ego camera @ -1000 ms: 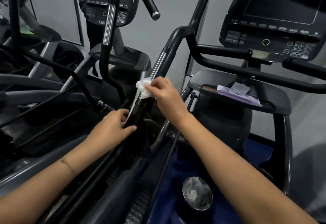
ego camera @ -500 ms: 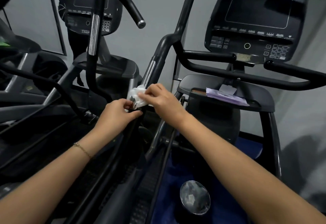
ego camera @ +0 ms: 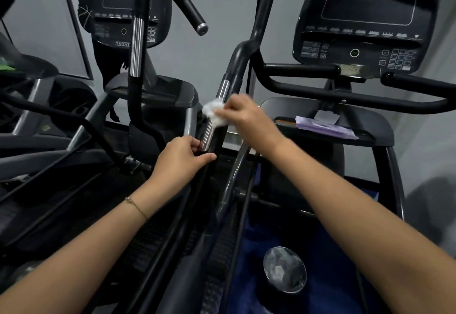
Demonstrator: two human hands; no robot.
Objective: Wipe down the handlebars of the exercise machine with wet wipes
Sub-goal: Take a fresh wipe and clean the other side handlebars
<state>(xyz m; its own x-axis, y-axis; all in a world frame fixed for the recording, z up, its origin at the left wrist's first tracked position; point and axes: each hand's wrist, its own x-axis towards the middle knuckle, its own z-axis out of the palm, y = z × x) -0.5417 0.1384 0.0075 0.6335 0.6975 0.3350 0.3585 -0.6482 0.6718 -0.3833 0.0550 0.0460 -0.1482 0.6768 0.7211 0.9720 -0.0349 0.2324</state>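
Fingers (ego camera: 228,113) of right hand (ego camera: 249,121) curled, pinching a bunched white wet wipe (ego camera: 213,114). Wipe sits at the fingertips, pressed onto the handlebar (ego camera: 237,64) where its chrome strip (ego camera: 222,90) runs. Hand and wipe blurred; finer grip detail cannot be told.

Left hand (ego camera: 180,161) lower on the same bar, just below the right fingers and apart from them. Its fingers (ego camera: 195,144) wrap round the far side of the bar at the strip's lower end; thumb (ego camera: 208,157) lies across the near side. Closed grip on the bar, not touching the wipe. Thin gold bracelet (ego camera: 135,207) on that wrist.

Above the right fingers the bar climbs, bends, and joins the black frame under the console (ego camera: 365,17). Right of those fingers: a dark tray (ego camera: 375,122) with a purple pack of wipes (ego camera: 325,127) lying flat on it, flap raised. Left of the left fingers: the neighbouring machine, its own chrome-banded bar (ego camera: 136,44) upright, second console (ego camera: 116,5) behind. Below both forearms, near the right elbow: a round metal disc (ego camera: 285,269) on blue.
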